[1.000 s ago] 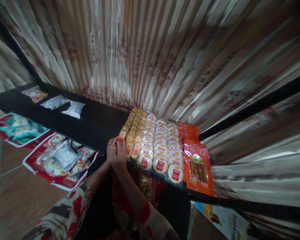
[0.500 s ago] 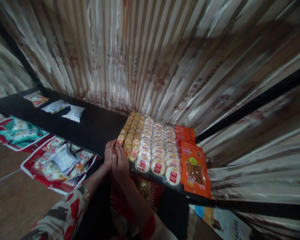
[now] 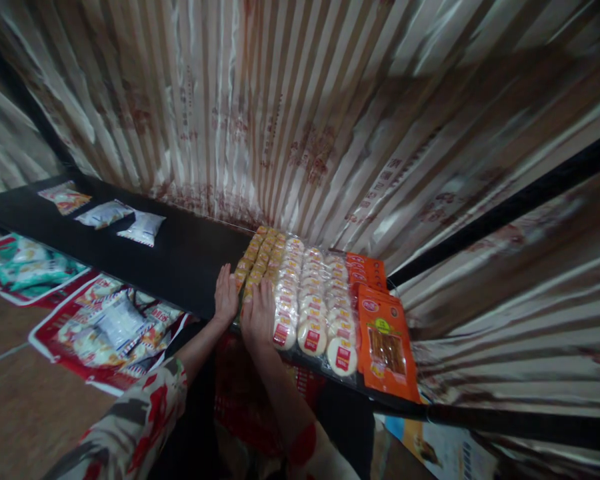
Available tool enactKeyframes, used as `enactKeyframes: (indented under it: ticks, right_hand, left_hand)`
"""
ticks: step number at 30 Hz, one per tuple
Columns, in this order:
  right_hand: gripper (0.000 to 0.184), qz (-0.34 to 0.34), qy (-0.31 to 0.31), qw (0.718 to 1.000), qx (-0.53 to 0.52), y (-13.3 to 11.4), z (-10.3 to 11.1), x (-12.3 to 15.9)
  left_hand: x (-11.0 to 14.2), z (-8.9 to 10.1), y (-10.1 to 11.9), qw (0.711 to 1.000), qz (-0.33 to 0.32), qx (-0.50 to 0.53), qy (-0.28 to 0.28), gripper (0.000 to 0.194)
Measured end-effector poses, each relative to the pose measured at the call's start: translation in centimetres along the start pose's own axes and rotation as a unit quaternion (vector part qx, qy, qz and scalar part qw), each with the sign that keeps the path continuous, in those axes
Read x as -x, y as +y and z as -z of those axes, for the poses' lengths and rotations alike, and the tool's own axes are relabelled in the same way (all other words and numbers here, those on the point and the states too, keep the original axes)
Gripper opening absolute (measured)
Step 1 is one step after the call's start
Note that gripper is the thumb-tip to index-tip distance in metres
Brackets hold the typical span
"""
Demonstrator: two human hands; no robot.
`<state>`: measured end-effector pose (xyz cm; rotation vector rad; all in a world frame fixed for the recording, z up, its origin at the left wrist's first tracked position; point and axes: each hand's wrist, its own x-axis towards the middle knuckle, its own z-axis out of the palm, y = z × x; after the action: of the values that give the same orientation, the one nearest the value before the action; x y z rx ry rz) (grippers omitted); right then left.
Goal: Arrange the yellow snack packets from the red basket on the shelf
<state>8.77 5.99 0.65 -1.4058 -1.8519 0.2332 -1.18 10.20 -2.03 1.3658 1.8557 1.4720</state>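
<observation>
Rows of small round wrapped cakes lie on a black shelf (image 3: 190,253): yellow-orange packs (image 3: 257,257) on the left, white ones with red labels (image 3: 313,300) to their right. My left hand (image 3: 225,297) rests open and flat on the shelf against the left edge of the yellow row. My right hand (image 3: 258,318) lies open and flat on top of the near end of the yellow packs, fingers pointing away from me. Orange snack packets (image 3: 386,337) sit at the right end of the rows.
Two white pouches (image 3: 143,228) and a colourful packet (image 3: 65,198) lie further left on the shelf. Printed bags of goods (image 3: 107,327) sit on the floor below left. Striped shiny sheeting (image 3: 300,113) hangs behind the shelf. A black rail (image 3: 505,207) runs up to the right.
My hands were pressed together at the near left corner of the yellow row. They have since parted and flattened, the left onto the shelf, the right onto the packs.
</observation>
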Motion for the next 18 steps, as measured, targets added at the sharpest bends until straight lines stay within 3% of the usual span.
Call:
enactKeyframes:
  ticks: [11,18]
  right_hand:
    - [0.044,-0.003,-0.019,0.999,0.045,1.2,-1.0,-0.4]
    - [0.041,-0.001,-0.024,0.996,0.084,1.7,-1.1,-0.6]
  left_hand:
    - [-0.5,-1.3,0.0,0.998,0.028,0.009,-0.060,0.052]
    - [-0.6,-1.4,-0.2,0.997,-0.031,-0.054,-0.056,0.055]
